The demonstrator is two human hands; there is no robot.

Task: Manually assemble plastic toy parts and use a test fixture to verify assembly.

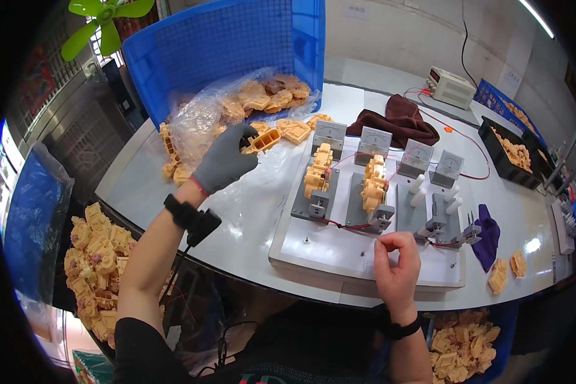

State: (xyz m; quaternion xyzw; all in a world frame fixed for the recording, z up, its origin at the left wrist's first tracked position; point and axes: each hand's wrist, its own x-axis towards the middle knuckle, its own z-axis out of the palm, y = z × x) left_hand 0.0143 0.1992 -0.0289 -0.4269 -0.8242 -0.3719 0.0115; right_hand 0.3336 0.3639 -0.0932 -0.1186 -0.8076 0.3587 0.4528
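Note:
My left hand (225, 160), in a grey glove, grips a cream plastic housing (264, 141) with open compartments, held above the table beside the heap. My bare right hand (398, 264) is curled closed at the front of a white test board (313, 256); whether anything is between its fingers is hidden. On this board, one cream housing (318, 171) sits on the leftmost grey fixture and another housing (374, 184) on the fixture beside it. The two fixtures on the right carry white posts (418, 192) and no housing. Behind them stand several analog meters (329, 136).
A tipped blue crate (217, 38) spills housings and clear plastic film (201, 121) at the back left. Dark cloth (397, 121), a power supply (451, 87) and a black tray (525, 179) lie beyond. Purple cloth (486, 237) and two loose pieces (498, 276) sit right. Heaped housings (99, 262) stand below left.

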